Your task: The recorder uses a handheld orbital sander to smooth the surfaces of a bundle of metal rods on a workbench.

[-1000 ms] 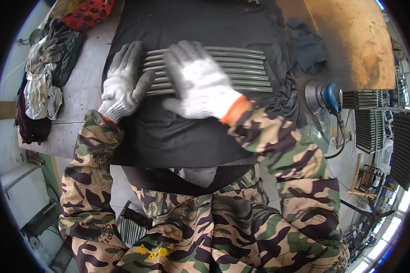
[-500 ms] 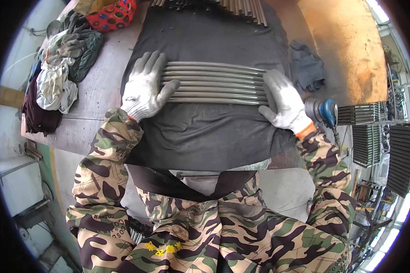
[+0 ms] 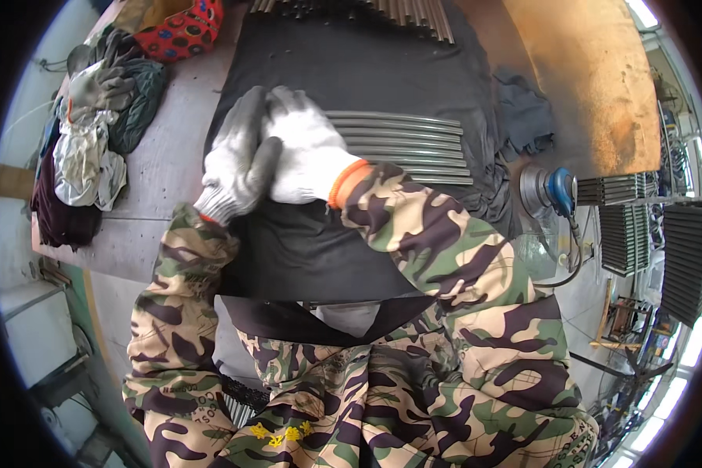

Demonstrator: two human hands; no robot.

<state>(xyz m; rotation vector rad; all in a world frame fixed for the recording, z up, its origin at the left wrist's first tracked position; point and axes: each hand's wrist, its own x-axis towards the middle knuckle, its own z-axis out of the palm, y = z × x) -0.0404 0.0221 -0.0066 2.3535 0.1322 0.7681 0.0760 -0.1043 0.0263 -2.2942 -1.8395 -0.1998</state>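
A row of thin grey metal rods point(image 3: 413, 148) lies side by side on a black cloth point(image 3: 343, 234) spread over the workbench. My left hand point(image 3: 238, 160), in a white knit glove, rests on the left end of the rods. In a white glove with an orange cuff, my right hand point(image 3: 304, 148) has crossed over and lies flat beside and partly over the left hand, on the same end. The left ends of the rods are hidden under both gloves. Whether the fingers curl round any rod cannot be told.
More metal rods point(image 3: 366, 12) lie at the far edge of the cloth. A heap of rags and clothes point(image 3: 93, 140) sits at the left. A blue power tool point(image 3: 554, 191) rests at the right, beside a dark rag point(image 3: 522, 109) and a rusty orange plate point(image 3: 593, 78).
My right hand has swept from the right end of the rods to the left end, next to my left hand. The left hand has stayed near the left end.
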